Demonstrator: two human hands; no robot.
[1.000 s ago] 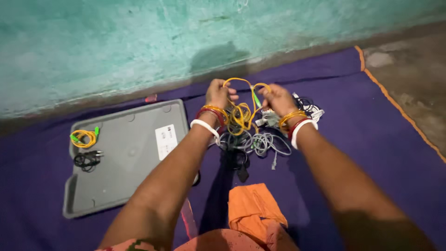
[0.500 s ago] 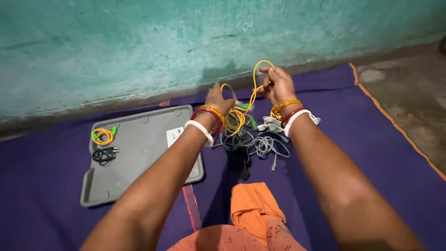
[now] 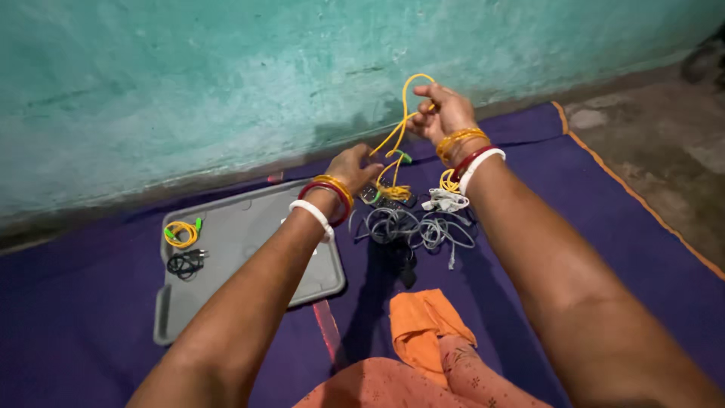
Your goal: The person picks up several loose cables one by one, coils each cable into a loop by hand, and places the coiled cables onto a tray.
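Note:
My right hand (image 3: 440,110) is raised near the wall, shut on a thin yellow cable (image 3: 400,121) that loops over its fingers and runs down to my left hand (image 3: 353,166). My left hand is lower, fingers pinching the same yellow cable just above a tangled pile of grey, white and black cables (image 3: 411,227) on the purple mat. A green connector (image 3: 405,158) hangs on the yellow cable between my hands. Both wrists wear red, gold and white bangles.
A grey tray (image 3: 242,264) lies on the purple mat (image 3: 589,204) to the left, holding a coiled yellow cable (image 3: 181,233) and a coiled black cable (image 3: 185,262). A teal wall (image 3: 226,75) stands behind. Orange cloth (image 3: 423,332) lies near me. Bare floor lies right of the mat's orange edge.
My right hand has lifted up and away, drawing the yellow cable out of the pile into a longer strand. My left hand has dropped lower toward the pile.

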